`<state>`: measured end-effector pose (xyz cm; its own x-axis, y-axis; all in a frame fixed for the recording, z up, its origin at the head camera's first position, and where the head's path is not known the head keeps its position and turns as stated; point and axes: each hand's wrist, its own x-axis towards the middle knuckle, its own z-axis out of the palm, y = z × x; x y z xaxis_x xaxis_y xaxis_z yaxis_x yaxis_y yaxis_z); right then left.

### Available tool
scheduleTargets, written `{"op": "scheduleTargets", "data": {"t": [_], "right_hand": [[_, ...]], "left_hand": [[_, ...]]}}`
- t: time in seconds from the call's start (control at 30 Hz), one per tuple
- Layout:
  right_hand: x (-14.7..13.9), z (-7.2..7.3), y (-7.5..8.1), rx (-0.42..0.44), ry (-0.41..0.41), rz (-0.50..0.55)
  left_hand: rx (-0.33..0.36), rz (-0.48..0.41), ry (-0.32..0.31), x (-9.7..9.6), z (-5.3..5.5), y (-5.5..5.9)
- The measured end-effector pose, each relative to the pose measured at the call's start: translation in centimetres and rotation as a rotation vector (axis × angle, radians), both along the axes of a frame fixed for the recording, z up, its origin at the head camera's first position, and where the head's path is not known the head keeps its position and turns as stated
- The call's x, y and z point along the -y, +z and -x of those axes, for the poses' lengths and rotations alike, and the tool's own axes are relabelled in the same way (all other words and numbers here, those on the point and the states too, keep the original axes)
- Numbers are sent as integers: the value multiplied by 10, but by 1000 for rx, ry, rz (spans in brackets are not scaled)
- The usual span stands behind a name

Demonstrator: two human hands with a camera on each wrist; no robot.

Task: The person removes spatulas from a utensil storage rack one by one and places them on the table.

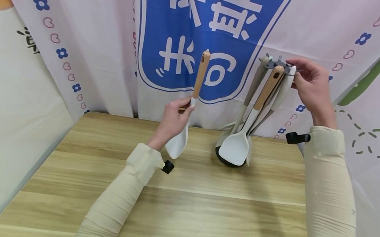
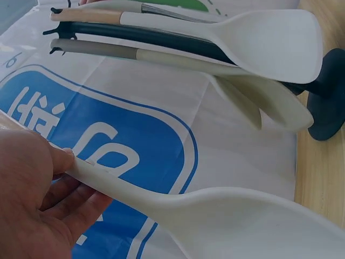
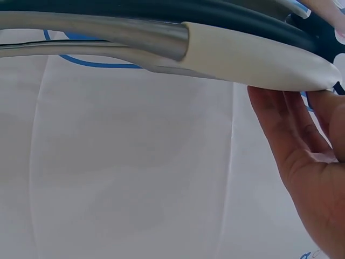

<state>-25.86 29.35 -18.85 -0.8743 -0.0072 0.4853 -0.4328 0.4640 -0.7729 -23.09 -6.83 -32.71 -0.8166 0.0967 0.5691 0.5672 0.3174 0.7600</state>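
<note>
My left hand (image 1: 173,119) grips a white spoon (image 1: 177,144) by its neck, just below the wooden handle, which points up. The spoon's bowl hangs down above the table and fills the lower right of the left wrist view. On the right, my right hand (image 1: 315,85) holds the top of a dark utensil rack (image 1: 279,64) at its hooks. Beside those fingers hangs a utensil with a cream handle (image 3: 259,56). A white spatula (image 1: 235,149) with a wooden handle hangs at the rack's front, and a grey-handled utensil (image 1: 255,80) at its left.
The rack's round dark base (image 2: 326,102) stands near the back edge of the wooden table (image 1: 185,204). Behind it hangs a printed cloth (image 1: 115,57) with a blue sign. Cloth walls also stand at the left and right.
</note>
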Motion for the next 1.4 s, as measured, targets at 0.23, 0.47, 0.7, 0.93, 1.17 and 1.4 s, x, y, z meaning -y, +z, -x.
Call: {"op": "scheduleTargets", "data": {"t": [0.23,0.47,0.7,0.93,1.17,1.4], "right_hand": [[2,-2,0,-9,-4,4],[3,-3,0,-20,-8,21],[3,-3,-1,-9,25,75],[2,-1,-4,-18,74,144],[2,0,-5,-14,92,186],[2,-1,-6,-17,82,185]], "left_hand": [[1,-6,10,10,-2,-2],[22,-4,25,20,-5,-7],[52,-24,61,27,-9,-16],[88,-26,87,29,-11,-25],[92,-48,98,29,-13,-32],[110,-56,99,26,-19,-37]]}}
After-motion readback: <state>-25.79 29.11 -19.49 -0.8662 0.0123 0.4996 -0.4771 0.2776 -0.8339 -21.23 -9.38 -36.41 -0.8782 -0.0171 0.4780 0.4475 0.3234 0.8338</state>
